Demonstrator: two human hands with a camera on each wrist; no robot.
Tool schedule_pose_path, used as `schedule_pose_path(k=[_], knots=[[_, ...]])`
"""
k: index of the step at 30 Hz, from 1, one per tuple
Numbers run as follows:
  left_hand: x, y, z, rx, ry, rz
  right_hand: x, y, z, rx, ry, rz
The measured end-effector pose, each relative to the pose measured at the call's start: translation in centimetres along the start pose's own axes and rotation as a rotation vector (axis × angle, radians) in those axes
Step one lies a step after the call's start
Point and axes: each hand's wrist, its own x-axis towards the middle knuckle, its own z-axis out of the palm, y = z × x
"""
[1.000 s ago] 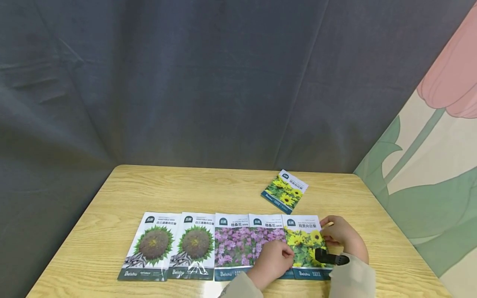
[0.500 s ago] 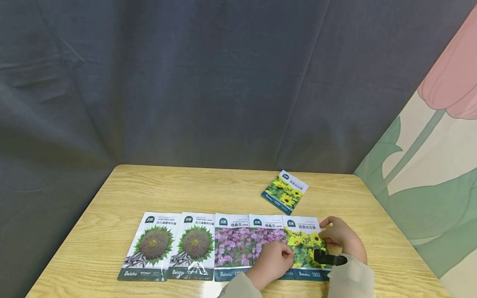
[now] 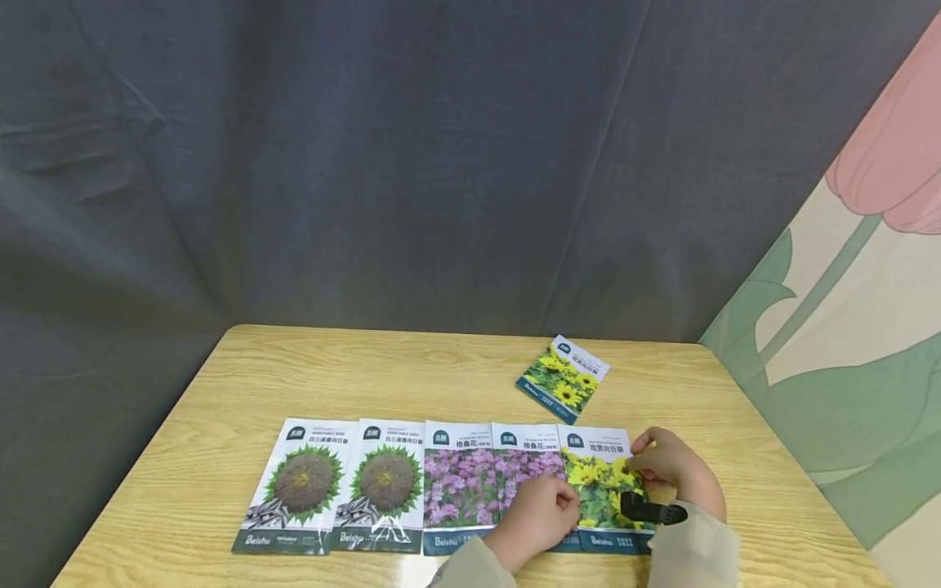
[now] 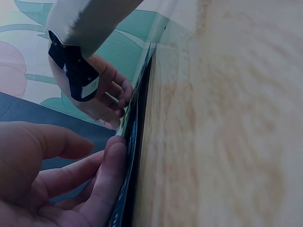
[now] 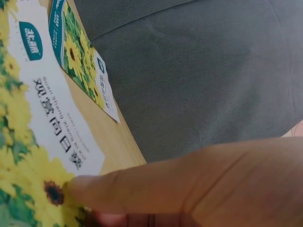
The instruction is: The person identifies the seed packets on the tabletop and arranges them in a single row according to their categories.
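A row of seed packets lies on the table. My right hand (image 3: 672,465) is at the right edge of the yellow-flower seed packet (image 3: 597,482); in the right wrist view the thumb (image 5: 118,191) lies on its printed front with the other fingers curled below at the edge. My left hand (image 3: 540,514) rests with relaxed, bent fingers over the second purple-flower packet (image 3: 525,469), fingertips near the seam with the yellow one. In the left wrist view, the left fingers (image 4: 106,177) press on the packet surface and the thumb stands apart from them.
Left in the row are another purple-flower packet (image 3: 459,482) and two sunflower-head packets (image 3: 382,482). A further yellow-flower packet (image 3: 564,377) lies tilted near the back of the wooden table (image 3: 353,367). Behind hangs a dark grey curtain (image 3: 412,180); a flower-patterned wall (image 3: 845,343) stands at the right.
My right hand has shifted slightly left on the yellow-flower packet, whose upper right corner has moved a little left and toward me. The left hand has stayed in place.
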Motion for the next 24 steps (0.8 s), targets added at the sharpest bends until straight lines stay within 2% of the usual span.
schedule_pose_path(k=[9,16,20,24], knots=[[0.0,0.1,-0.3,-0.083,-0.029,-0.037,0.2,-0.5,-0.1,-0.018,0.028,-0.036],[0.5,0.6,-1.1,-0.174,-0.019,-0.049,0.5,-0.7,0.0,0.002,0.070,-0.063],[1.0,0.7,-2.0,-0.144,0.006,-0.036,0.8,-0.9,0.3,0.008,0.097,-0.095],[1.6,0.9,-3.0,-0.062,0.040,0.004,1.0,-1.2,0.5,0.040,0.132,-0.110]])
